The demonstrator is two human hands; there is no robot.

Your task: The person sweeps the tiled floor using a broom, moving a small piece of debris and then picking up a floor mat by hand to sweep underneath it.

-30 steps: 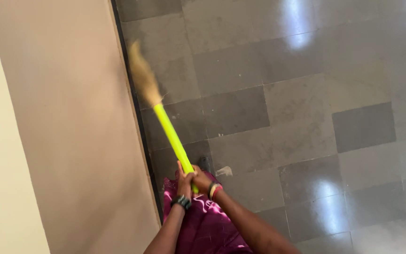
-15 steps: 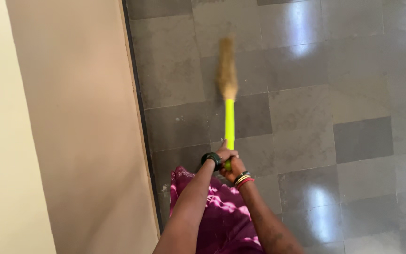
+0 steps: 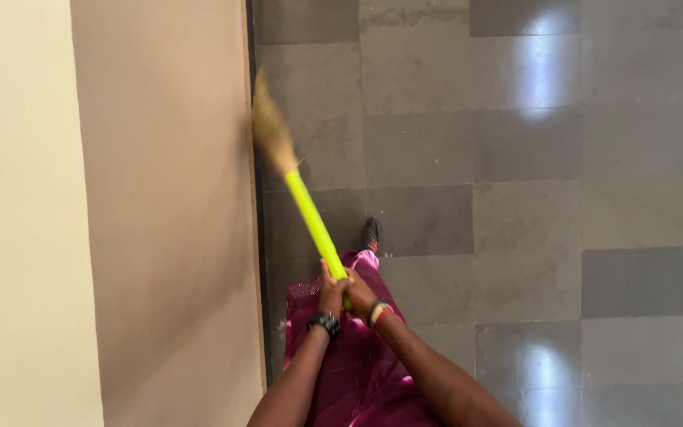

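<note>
A grey tiled floor (image 3: pixel 515 198) runs beside a tan wall (image 3: pixel 160 198). The broom (image 3: pixel 310 217) slants toward the skirting, its soft bristles (image 3: pixel 270 130) likely light and floppy, its yellow handle stiff; left hand (image 3: pixel 330 294) and right hand (image 3: pixel 360 294) both clench the handle's end

Both arms reach forward, the left hand (image 3: pixel 330 294) and right hand (image 3: pixel 360 294) clenched side by side, touching, knuckles up.
</note>
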